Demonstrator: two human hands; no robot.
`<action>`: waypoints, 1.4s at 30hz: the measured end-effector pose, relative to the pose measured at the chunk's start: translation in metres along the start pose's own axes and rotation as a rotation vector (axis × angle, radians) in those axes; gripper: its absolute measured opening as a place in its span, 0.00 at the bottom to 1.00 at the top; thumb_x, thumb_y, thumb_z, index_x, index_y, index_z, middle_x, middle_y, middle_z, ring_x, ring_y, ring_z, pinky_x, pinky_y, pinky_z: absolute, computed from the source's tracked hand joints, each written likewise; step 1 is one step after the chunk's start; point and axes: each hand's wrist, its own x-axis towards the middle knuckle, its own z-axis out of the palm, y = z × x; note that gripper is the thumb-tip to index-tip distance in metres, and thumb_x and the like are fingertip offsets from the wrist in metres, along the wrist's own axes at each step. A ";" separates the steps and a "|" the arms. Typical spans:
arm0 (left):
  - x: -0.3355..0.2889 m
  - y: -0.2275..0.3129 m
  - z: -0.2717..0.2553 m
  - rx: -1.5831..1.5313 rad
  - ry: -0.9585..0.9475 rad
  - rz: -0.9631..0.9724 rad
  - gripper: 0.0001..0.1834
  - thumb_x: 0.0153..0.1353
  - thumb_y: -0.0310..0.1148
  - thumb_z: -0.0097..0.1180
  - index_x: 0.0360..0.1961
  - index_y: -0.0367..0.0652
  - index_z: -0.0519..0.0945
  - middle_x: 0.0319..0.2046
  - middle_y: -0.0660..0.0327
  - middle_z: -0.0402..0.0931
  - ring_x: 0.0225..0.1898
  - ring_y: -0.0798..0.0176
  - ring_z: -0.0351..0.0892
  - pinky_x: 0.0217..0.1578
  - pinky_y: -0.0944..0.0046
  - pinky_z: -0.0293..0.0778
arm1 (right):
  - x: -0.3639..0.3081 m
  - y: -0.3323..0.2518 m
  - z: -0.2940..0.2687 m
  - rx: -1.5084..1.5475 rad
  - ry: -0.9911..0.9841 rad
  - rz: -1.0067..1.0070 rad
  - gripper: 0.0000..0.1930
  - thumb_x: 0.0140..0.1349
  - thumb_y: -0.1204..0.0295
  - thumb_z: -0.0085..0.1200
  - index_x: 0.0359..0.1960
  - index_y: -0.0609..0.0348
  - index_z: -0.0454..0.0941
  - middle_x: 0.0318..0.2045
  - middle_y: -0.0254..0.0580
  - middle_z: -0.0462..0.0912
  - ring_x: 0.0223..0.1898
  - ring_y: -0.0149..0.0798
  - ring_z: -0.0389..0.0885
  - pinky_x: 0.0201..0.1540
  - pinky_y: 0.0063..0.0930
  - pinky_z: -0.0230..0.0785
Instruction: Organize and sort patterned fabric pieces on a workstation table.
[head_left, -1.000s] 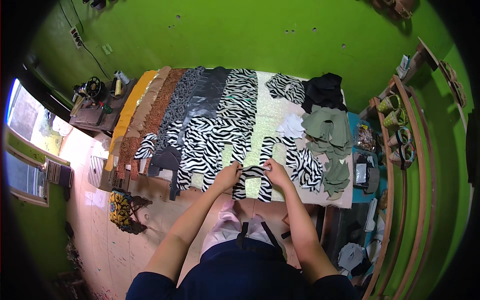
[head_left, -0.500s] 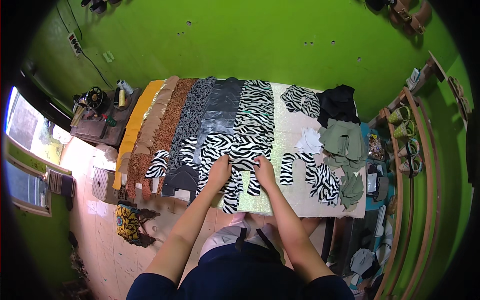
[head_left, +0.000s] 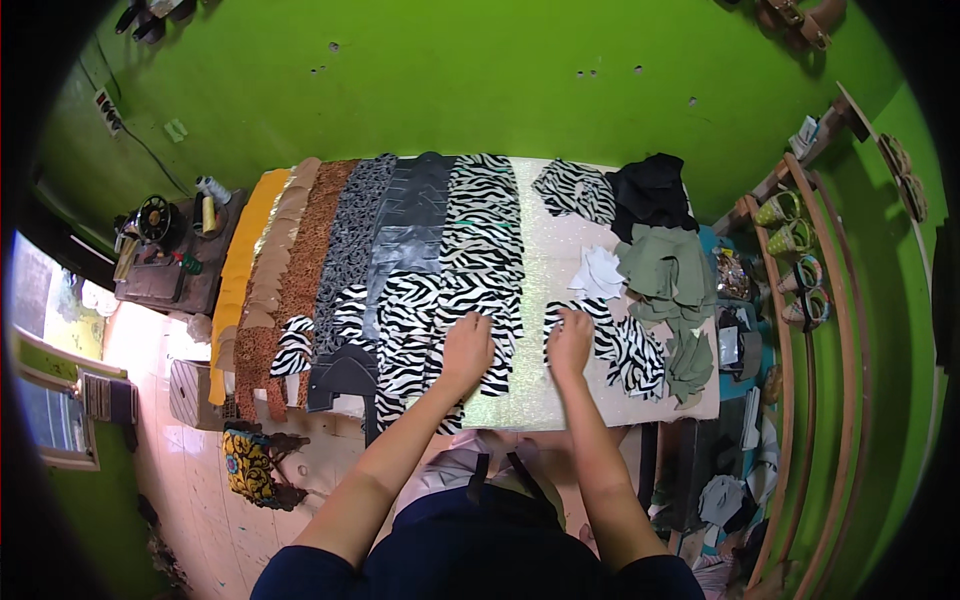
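My left hand [head_left: 468, 352] lies over a zebra-print fabric piece [head_left: 462, 292] at the front middle of the table, its fingers bent down and closed on the black-and-white cloth. To the right, my right hand [head_left: 570, 343] is at an arch-shaped zebra-print cut piece [head_left: 603, 322], with its fingertips pinched at the piece's upper left part. More zebra-print pieces [head_left: 405, 365] overlap beside my left wrist. Behind them a long zebra-print strip [head_left: 485, 200] runs to the far edge. Parts of the cloth under both hands are hidden.
Rows of yellow [head_left: 245, 230], tan, brown and grey material cover the table's left. Olive-green pieces [head_left: 660, 275], white scraps [head_left: 598, 273] and black cloth [head_left: 655, 192] lie at the right. A sewing machine [head_left: 155, 220] stands far left; a wooden shoe rack [head_left: 775, 300] is at right.
My right hand has left the middle zebra-print piece and moved right to the arch-shaped piece. My left hand has stayed by the middle pieces. The whole view has shifted slightly.
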 end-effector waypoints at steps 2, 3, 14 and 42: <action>0.007 0.020 0.018 -0.037 -0.037 0.041 0.10 0.47 0.28 0.50 0.32 0.38 0.73 0.29 0.53 0.69 0.31 0.51 0.71 0.32 0.56 0.68 | 0.010 0.028 -0.013 -0.132 0.006 0.077 0.19 0.50 0.72 0.52 0.45 0.60 0.69 0.42 0.48 0.68 0.47 0.49 0.64 0.49 0.40 0.58; 0.010 0.028 0.028 -0.067 -0.060 0.041 0.08 0.49 0.28 0.49 0.31 0.37 0.74 0.29 0.52 0.69 0.31 0.50 0.71 0.32 0.56 0.69 | 0.013 0.039 -0.017 -0.196 0.000 0.124 0.21 0.49 0.68 0.55 0.46 0.60 0.69 0.43 0.48 0.68 0.48 0.48 0.64 0.49 0.40 0.58; 0.019 0.092 0.075 0.001 -0.290 -0.271 0.39 0.47 0.43 0.60 0.55 0.33 0.58 0.41 0.46 0.65 0.40 0.48 0.70 0.40 0.57 0.70 | 0.028 0.073 -0.036 -0.115 -0.030 0.059 0.22 0.48 0.62 0.57 0.43 0.58 0.71 0.37 0.46 0.72 0.41 0.48 0.73 0.41 0.39 0.66; -0.022 0.123 0.078 -0.566 0.111 -0.409 0.38 0.54 0.33 0.53 0.58 0.28 0.45 0.44 0.40 0.69 0.45 0.45 0.72 0.45 0.59 0.68 | 0.005 0.067 -0.081 0.306 0.245 -0.455 0.22 0.42 0.75 0.56 0.43 0.56 0.69 0.39 0.47 0.65 0.38 0.46 0.67 0.42 0.38 0.63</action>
